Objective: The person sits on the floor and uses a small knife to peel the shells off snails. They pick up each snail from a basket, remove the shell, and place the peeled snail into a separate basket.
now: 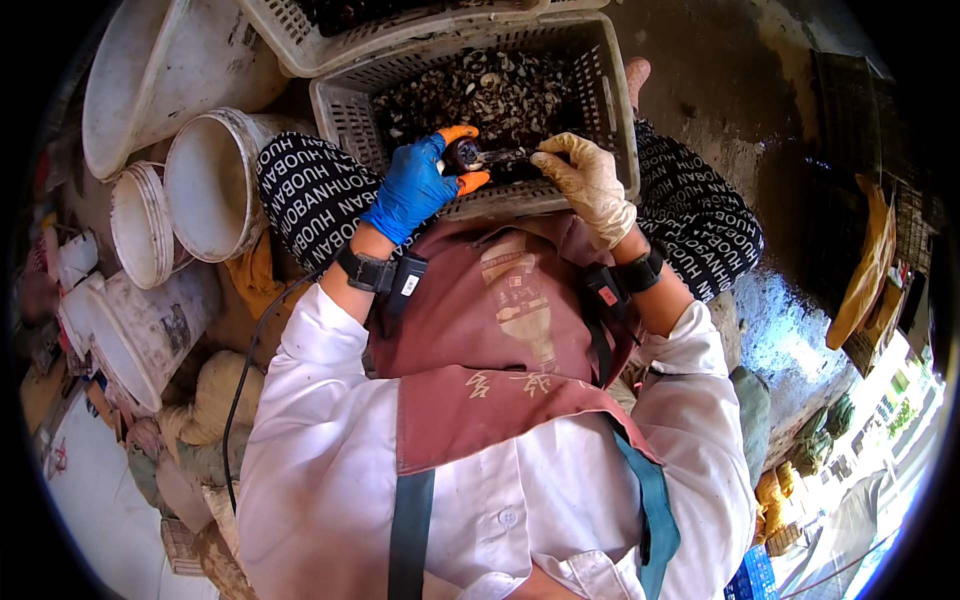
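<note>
My left hand (411,184) wears a blue glove with orange covers on the thumb and a finger. It grips a dark, round, glossy thing (460,154), perhaps a shellfish, by its sides. My right hand (589,184), in a cream glove, pinches the end of a slim tool (506,155), seemingly metal. The tool's other end meets the dark thing's face; whether it goes inside cannot be made out. Both hands are above a pale plastic crate (345,124) with slotted walls. Small pale and dark fragments (487,94), apparently shell pieces, cover the crate's bottom.
Another slotted crate (420,34) stands just beyond, with dark contents. White buckets (214,187) and a large pale tub (187,82) crowd the left. My knees flank the crate. Wet floor (787,337) lies to the right. A cable (247,360) runs from my left wrist strap.
</note>
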`<state>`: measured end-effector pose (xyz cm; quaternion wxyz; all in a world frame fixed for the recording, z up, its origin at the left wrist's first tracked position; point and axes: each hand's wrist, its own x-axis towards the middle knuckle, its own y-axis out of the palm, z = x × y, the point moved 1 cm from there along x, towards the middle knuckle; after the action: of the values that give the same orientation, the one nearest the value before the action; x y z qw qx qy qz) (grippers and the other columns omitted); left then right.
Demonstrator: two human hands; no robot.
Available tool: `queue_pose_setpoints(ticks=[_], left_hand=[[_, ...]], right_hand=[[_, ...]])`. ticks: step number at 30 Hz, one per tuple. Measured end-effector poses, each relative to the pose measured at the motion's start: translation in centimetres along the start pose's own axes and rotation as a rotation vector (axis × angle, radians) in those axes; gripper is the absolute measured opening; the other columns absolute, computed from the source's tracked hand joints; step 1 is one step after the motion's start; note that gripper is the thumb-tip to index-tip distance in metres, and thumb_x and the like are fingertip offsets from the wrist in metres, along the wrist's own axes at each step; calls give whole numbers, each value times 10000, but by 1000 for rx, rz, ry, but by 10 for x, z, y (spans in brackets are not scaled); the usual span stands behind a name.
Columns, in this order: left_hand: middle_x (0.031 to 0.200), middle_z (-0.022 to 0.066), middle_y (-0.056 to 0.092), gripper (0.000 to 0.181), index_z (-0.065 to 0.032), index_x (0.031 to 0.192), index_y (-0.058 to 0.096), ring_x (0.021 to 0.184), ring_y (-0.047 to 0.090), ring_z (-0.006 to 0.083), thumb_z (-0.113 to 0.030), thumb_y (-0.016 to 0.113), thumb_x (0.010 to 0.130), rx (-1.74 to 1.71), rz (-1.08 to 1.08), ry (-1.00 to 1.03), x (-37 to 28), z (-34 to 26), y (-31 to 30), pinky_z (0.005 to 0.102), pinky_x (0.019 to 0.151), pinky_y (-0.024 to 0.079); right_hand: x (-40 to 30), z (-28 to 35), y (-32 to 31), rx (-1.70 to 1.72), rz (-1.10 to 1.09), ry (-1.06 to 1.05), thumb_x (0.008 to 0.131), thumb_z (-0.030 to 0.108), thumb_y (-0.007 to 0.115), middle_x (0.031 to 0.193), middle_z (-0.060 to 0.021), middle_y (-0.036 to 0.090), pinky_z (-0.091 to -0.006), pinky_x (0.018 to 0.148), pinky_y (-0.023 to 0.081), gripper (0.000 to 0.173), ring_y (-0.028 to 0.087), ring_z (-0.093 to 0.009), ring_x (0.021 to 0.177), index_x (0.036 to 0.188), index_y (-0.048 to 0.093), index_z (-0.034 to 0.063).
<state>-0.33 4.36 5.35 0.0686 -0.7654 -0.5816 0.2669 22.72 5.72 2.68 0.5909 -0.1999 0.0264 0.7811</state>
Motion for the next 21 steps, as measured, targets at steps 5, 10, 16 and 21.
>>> queue_pose_setpoints(ticks=[5,10,16,21], left_hand=[[970,17,657,465,-44,1180,599,862,583,75,-37,778,750,-240,-140,23,3,10,9,227,786,483],[1053,6,634,420,-42,1188,582,912,598,96,-3,723,795,-377,-61,48,6,8,23,243,797,498],[1046,9,623,456,-64,1243,545,947,600,109,24,683,817,-669,-22,26,11,8,13,251,822,516],[1029,25,620,491,-54,1264,526,927,589,97,67,670,810,-597,-28,55,17,24,15,260,828,530]], right_hand=[[-2,-2,22,306,-62,130,851,117,693,737,-1,617,-210,595,432,130,510,-46,662,908,649,9],[5,21,36,639,4,154,891,139,638,747,-15,630,-203,600,421,128,530,-68,640,914,624,14],[1,20,27,598,-60,173,893,131,633,744,-8,622,-193,631,408,121,525,-60,680,923,621,15],[1,11,17,337,-79,98,876,137,667,743,6,616,-202,585,402,138,484,-38,652,917,637,8]])
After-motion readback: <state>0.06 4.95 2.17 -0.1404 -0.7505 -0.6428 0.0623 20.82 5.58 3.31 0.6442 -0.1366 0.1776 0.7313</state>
